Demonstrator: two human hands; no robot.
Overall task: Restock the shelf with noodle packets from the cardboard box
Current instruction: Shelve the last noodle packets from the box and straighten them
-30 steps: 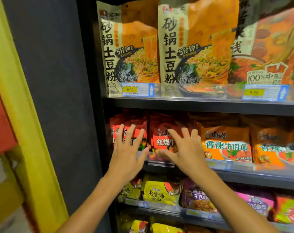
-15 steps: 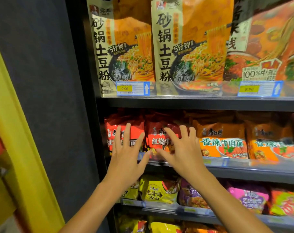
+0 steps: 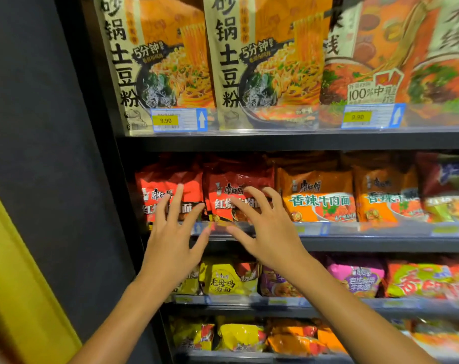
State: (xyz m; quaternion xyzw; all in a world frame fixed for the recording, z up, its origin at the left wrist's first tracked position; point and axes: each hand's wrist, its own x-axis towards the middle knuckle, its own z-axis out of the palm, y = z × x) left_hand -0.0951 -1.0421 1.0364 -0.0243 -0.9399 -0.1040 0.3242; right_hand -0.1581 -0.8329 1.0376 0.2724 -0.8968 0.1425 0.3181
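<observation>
Two red noodle packets stand side by side at the left end of the second shelf (image 3: 354,243). My left hand (image 3: 174,232) is spread with straight fingers in front of the left red packet (image 3: 165,179). My right hand (image 3: 265,227) is spread in front of the right red packet (image 3: 238,179), its fingers a little bent. Neither hand holds anything. Whether the fingertips touch the packets I cannot tell. The cardboard box is out of view.
Orange noodle packets (image 3: 317,195) fill the same shelf to the right. Tall tan and orange bags (image 3: 262,61) stand on the shelf above, yellow (image 3: 228,279) and pink packets (image 3: 359,279) below. A dark panel (image 3: 52,127) and a yellow post (image 3: 18,285) lie left.
Both hands stay spread at the two red packets and have drawn back a little from them. My head has moved closer to the shelf.
</observation>
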